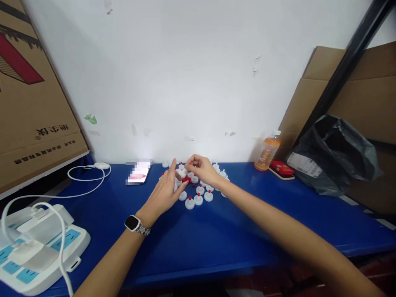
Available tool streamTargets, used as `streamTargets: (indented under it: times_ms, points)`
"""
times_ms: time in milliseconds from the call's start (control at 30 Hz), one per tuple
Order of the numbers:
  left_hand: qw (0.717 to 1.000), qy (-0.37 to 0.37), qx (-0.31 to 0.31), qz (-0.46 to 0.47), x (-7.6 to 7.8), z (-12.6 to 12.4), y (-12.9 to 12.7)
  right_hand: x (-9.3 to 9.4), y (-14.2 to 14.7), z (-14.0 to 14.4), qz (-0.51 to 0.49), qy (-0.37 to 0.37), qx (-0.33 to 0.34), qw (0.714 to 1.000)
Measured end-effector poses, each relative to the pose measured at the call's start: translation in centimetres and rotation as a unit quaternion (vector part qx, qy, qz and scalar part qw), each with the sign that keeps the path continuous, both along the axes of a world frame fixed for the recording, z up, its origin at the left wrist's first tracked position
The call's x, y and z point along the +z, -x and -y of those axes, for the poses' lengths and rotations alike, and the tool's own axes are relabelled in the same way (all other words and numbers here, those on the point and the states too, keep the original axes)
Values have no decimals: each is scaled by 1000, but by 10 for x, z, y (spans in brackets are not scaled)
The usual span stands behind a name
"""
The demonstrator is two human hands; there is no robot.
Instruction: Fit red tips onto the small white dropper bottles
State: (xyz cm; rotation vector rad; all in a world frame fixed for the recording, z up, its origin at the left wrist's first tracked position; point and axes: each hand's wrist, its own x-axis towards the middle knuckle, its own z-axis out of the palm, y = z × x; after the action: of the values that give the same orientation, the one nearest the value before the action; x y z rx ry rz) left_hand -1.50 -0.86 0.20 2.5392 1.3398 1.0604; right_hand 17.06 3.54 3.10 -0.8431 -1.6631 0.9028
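White round caps with narrow spouts, several with red tips, stand in a loose cluster at the back middle of the blue table. One red-tipped cap (189,203) is nearest the front. My left hand (165,189) reaches over the cluster's left side, index finger and thumb spread apart; its other fingers are partly hidden. My right hand (201,168) is closed in a pinch over the middle, with a white cap (183,172) at its fingertips. Small red tips (187,180) lie in a heap between and below my hands.
A lit phone (139,172) lies left of the caps. A white power strip (72,247) with cables is at the front left. At the right are an orange drink bottle (267,152), a red packet (282,168) on another phone, and a grey plastic bag (337,152). Cardboard boxes flank both sides.
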Motion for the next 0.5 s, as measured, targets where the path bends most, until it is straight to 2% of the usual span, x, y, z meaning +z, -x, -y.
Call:
streamTargets:
  times_ms: [100,167,200,267,333,500]
  points:
    - [997,-46,37,-43,6,1,3,12,-13,-41,80,-62,-101,990]
    - [996,-40,21,-81,10,3,3,17,-14,-66,202,-74,-165,963]
    - [995,-27,1,-94,11,3,3,18,-13,-77,279,-74,-184,940]
    - [993,-1,-38,-110,11,4,3,18,-6,-94,406,-69,-198,890]
    - [991,15,-55,-120,9,2,5,14,3,-106,472,-63,-193,858]
    - [990,42,-61,-119,7,-6,12,2,17,-122,527,-36,-167,832]
